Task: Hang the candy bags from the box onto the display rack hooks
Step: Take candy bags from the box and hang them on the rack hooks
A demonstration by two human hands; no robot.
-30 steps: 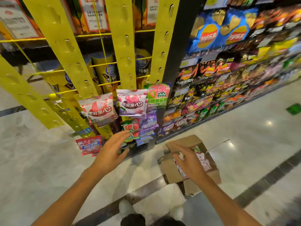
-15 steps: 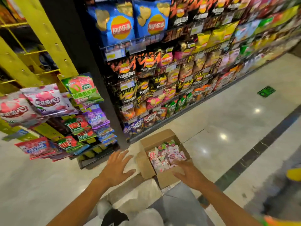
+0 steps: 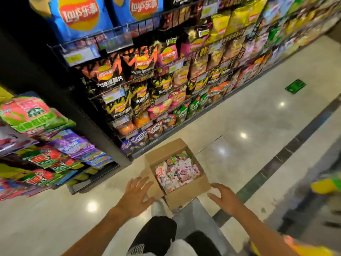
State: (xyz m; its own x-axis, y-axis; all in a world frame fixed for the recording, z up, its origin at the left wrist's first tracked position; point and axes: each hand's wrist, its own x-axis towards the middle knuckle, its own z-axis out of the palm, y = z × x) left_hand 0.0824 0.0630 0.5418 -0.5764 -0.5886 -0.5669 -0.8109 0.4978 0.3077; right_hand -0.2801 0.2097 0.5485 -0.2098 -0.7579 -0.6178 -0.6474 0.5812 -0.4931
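At the left edge of the frame your rack (image 3: 11, 174) carries hung bags (image 3: 35, 115): green and pink ones uppermost, purple ones (image 3: 73, 145) below them, red and green ones lower still, all fanned out toward you. Right of the rack a black post runs up the frame, and beyond it the chip shelves (image 3: 166, 74) fill the upper middle and upper right, with big blue bags (image 3: 79, 15) at the top.

Lower centre, your left hand (image 3: 136, 193) hovers over the floor just beside the left flap of the box (image 3: 186, 193). Its fingers (image 3: 142, 182) are spread and straight, holding nothing; whether the fingertips touch the flap you cannot tell from here.

The box sits open on the pale polished floor (image 3: 258, 117) in the lower middle of the frame, close to the base of the chip shelves. Inside it lie the candy bags (image 3: 177, 172), a loose heap of pink, white and green packs, none lifted out.

Your right hand (image 3: 225, 196) is at the box's near right corner, palm down, fingers loosely spread, with nothing in them. Contact with the cardboard is unclear.

Below the box, your dark-clad knees (image 3: 156, 235) show at the bottom centre. At the right edge a dark floor stripe (image 3: 295, 143) runs diagonally, with a blurred yellow shape (image 3: 323, 187) beside it and a green floor marker (image 3: 295, 86) farther up.
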